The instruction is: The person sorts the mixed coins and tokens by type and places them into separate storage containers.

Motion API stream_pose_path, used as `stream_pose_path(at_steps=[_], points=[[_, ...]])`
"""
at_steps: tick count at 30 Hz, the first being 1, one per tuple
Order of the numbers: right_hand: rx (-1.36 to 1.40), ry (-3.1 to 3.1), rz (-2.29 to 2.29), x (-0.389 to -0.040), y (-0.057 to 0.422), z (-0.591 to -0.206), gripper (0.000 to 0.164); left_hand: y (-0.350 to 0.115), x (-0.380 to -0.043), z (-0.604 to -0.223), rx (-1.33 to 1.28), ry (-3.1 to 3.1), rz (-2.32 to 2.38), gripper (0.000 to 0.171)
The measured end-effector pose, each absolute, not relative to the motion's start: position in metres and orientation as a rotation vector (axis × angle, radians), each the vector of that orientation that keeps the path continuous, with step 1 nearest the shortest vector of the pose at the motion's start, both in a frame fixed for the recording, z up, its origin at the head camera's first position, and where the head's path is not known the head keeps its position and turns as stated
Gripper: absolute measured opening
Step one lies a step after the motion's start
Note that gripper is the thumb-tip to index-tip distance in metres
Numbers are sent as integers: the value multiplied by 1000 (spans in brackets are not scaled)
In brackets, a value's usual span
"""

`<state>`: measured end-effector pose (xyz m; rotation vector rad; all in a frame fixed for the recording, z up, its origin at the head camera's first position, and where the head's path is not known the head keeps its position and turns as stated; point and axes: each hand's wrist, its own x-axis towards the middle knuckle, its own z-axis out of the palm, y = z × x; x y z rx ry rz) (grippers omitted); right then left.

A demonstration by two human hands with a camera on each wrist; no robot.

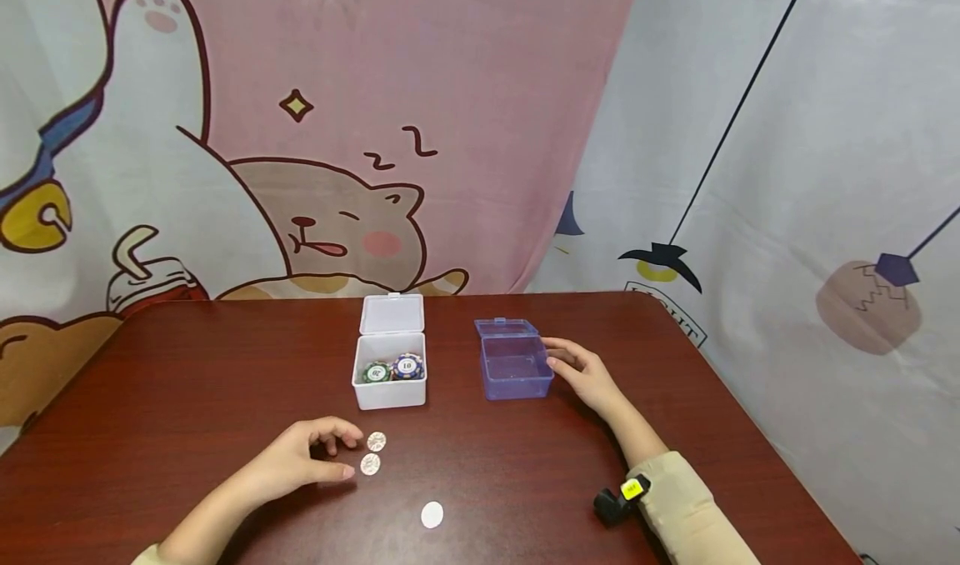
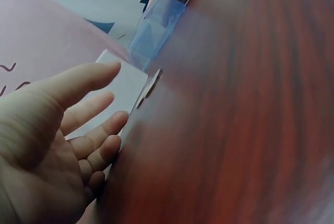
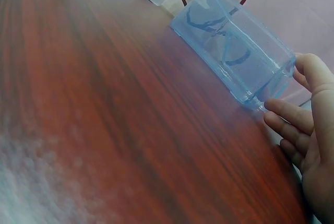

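Two silvery coins, an upper coin point(image 1: 377, 441) and a lower coin point(image 1: 371, 463), lie flat on the dark red table. Just left of them is my left hand point(image 1: 303, 461), thumb and fingers apart with nothing between them. A lidded blue see-through box point(image 1: 516, 377) stands with its lid raised and nothing inside. At its right side is my right hand point(image 1: 588, 373); in the right wrist view its thumb and fingertips meet the box's point(image 3: 240, 51) end, the fingers fairly straight. A plain white disc point(image 1: 432, 514) lies nearer the front.
A white box point(image 1: 390, 395) with its lid up stands left of the blue one, holding several poker chips, green point(image 1: 377, 372) and blue point(image 1: 408, 367). A cartoon-printed cloth point(image 1: 510, 132) hangs behind the table. A black strap device point(image 1: 622, 500) sits on the right sleeve.
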<state>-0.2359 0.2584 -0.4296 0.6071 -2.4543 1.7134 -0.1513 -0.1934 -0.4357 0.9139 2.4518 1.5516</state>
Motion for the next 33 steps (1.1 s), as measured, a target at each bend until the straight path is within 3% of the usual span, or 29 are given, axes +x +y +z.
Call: stream_pose_path(at_steps=[10, 20, 33], points=[[562, -2463, 1701, -250, 268, -451, 38, -182, -149, -438, 1046, 2583, 1442, 32], [590, -2484, 1715, -235, 258, -428, 40, -173, -146, -440, 960, 2774, 1354, 23], [570, -2457, 1718, -249, 267, -451, 38, -166, -142, -436, 844, 2876, 1244, 24]])
